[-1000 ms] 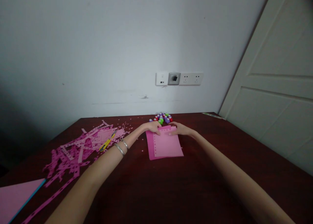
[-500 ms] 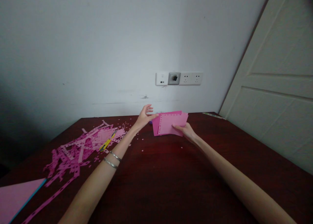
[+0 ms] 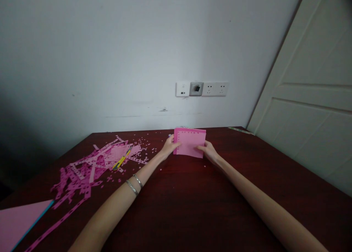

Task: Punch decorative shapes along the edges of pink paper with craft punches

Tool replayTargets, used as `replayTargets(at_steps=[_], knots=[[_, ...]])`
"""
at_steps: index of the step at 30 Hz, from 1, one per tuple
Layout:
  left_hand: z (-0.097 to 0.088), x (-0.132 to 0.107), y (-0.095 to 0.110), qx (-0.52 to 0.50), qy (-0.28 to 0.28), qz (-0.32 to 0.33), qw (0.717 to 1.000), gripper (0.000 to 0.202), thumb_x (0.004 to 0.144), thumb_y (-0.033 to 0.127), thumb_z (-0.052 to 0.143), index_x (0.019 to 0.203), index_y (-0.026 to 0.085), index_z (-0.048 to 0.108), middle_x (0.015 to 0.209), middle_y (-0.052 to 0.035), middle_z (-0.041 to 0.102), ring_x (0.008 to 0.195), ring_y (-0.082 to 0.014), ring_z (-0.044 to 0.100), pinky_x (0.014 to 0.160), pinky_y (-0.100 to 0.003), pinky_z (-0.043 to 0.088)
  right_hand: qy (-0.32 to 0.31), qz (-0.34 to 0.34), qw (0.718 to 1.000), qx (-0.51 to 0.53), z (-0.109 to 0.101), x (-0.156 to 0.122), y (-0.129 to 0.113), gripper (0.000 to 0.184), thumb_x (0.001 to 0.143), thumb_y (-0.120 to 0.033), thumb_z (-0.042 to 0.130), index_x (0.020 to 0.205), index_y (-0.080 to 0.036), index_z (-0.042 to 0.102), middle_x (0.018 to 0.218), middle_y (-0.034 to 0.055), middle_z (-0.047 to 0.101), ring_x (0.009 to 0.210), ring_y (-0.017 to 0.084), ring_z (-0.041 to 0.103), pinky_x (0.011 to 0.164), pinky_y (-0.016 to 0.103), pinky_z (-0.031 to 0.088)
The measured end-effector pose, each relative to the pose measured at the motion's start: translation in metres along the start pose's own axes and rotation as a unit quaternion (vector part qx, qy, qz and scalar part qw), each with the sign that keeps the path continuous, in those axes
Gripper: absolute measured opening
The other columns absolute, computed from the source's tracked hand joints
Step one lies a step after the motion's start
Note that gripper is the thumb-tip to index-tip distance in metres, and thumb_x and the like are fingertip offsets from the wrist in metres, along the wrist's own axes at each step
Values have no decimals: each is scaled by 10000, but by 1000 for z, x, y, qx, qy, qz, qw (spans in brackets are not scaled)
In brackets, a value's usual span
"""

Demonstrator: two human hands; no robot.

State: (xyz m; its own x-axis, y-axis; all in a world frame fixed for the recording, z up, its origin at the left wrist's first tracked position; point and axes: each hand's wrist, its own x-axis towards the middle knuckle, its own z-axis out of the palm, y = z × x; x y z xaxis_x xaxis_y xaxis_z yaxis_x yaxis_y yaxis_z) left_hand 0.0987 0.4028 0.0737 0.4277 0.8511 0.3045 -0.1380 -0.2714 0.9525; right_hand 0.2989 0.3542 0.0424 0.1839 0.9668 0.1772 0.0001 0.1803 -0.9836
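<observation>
Between both hands stand pink paper sheets [image 3: 189, 143], raised toward the back of the table. The front sheet is lighter pink with a row of small punched holes along its top and left edges; darker pink paper shows behind it. My left hand [image 3: 169, 147] grips the left edge, thumb on the front face. On the right edge, my right hand [image 3: 209, 150] pinches the sheets with its thumb in front. The fingers behind the paper are hidden. Two silver bangles [image 3: 134, 184] circle the left wrist.
Left on the dark red table [image 3: 176, 208] lies a heap of punched pink paper strips [image 3: 82, 171] with a yellow utility knife [image 3: 122, 158] on top. Small paper bits scatter beside it. A pink sheet with a blue edge [image 3: 22, 222] lies front left. Behind are wall sockets [image 3: 214, 89].
My left hand has come down from the upper left corner and closed on the left edge. The sheets are straighter and better lined up, shifted slightly left and lower.
</observation>
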Motion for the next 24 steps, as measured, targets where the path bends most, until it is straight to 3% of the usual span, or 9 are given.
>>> replayTargets(at_steps=[2, 5, 9, 12, 17, 21, 24], knots=[[5, -1, -2, 18, 46, 8, 999, 266, 702, 177, 586, 962, 127, 562, 932, -59, 634, 854, -174, 591, 782, -310, 467, 19, -14, 1000, -8, 4, -3, 2, 262, 596, -241, 598, 842, -150, 587, 837, 69, 682, 748, 224, 626, 681, 341, 503], [10, -7, -2, 43, 90, 10, 995, 255, 732, 204, 565, 976, 137, 538, 933, -56, 630, 859, -170, 587, 775, -294, 464, 39, -36, 998, -24, 8, -10, 0, 269, 601, -216, 517, 860, -162, 569, 863, 54, 663, 788, 229, 600, 682, 324, 487], [8, -16, 1, 63, 56, 5, 996, 402, 733, 279, 619, 1081, 148, 468, 1049, -83, 606, 930, -171, 577, 810, -293, 453, 46, -54, 996, -57, 7, -19, -7, 355, 590, -197, 489, 941, -184, 538, 946, 43, 635, 899, 244, 564, 747, 327, 475], [10, -19, -1, 86, 23, 24, 996, 373, 771, 289, 576, 1102, 151, 470, 1076, -84, 600, 960, -169, 568, 845, -295, 434, 61, -53, 993, -81, 11, -24, -10, 363, 613, -197, 469, 974, -189, 501, 982, 57, 616, 911, 244, 555, 766, 336, 476], [16, -22, -8, 133, 84, 49, 986, 274, 848, 288, 429, 1082, 156, 486, 1076, -71, 594, 976, -157, 551, 864, -271, 413, 92, -57, 987, -123, 21, -27, -11, 356, 662, -205, 441, 1018, -195, 452, 1030, 77, 583, 929, 232, 549, 815, 340, 467], [9, -24, -4, 173, 99, -17, 980, 200, 820, 252, 430, 943, 139, 540, 927, -56, 625, 827, -155, 579, 733, -256, 450, 67, -53, 984, -155, 17, -24, -16, 377, 647, -197, 489, 1023, -174, 472, 1012, 89, 596, 900, 225, 576, 792, 336, 480], [-1, -26, 1, 222, 52, -90, 970, 146, 770, 205, 468, 865, 130, 550, 792, -42, 628, 696, -159, 588, 615, -252, 451, 46, -40, 981, -183, 13, -25, -17, 497, 603, -160, 546, 1096, -154, 479, 1013, 94, 612, 887, 219, 594, 778, 326, 483]])
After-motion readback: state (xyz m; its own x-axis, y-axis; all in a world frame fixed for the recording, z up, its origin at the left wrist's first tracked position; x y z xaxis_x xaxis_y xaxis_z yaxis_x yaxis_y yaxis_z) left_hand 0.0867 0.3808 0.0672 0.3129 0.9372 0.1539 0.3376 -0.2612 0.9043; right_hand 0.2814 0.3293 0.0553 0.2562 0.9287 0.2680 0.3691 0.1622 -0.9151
